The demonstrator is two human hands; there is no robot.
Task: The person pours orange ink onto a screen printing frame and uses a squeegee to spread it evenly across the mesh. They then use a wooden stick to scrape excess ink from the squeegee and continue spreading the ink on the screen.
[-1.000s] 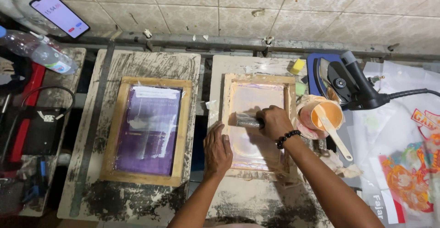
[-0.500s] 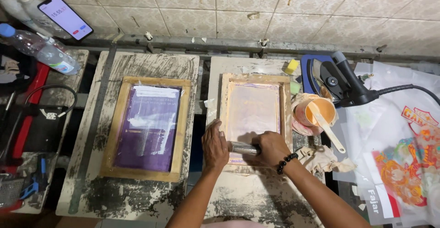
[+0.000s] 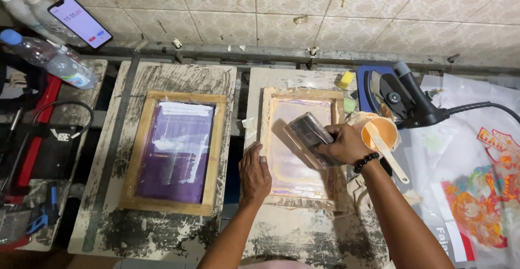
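Taking the pale wooden printing frame (image 3: 300, 147) as the landmark: far to its left a phone (image 3: 79, 21) leans on the tiled wall above a plastic bottle (image 3: 51, 58). Just left of it, on its own stained board, lies a second frame with a purple screen (image 3: 176, 151), untouched.

The left hand (image 3: 254, 172) lies flat and unclenched on the landmark frame's left rail, fingers pointing away from the person, pressing it down rather than gripping anything.

What has changed is the squeegee (image 3: 310, 135). Half a second ago it lay across the near end of the screen under the right hand; now it is lifted and tilted, its blade turned up over the right half of the mesh. That reads as a finished pull — the blade has left the mesh, which shows a faint orange film.

The right hand (image 3: 342, 144) is closed around the squeegee's handle, over the frame's right rail, so the tool sits right of the left hand, with open screen between them.

Just right of the frame stands an orange cup (image 3: 379, 133) with a pale spatula (image 3: 391, 158) in it. Beyond that rests a black heat tool (image 3: 409, 98) with its cable, and printed sheets (image 3: 479, 188) lie farthest right.
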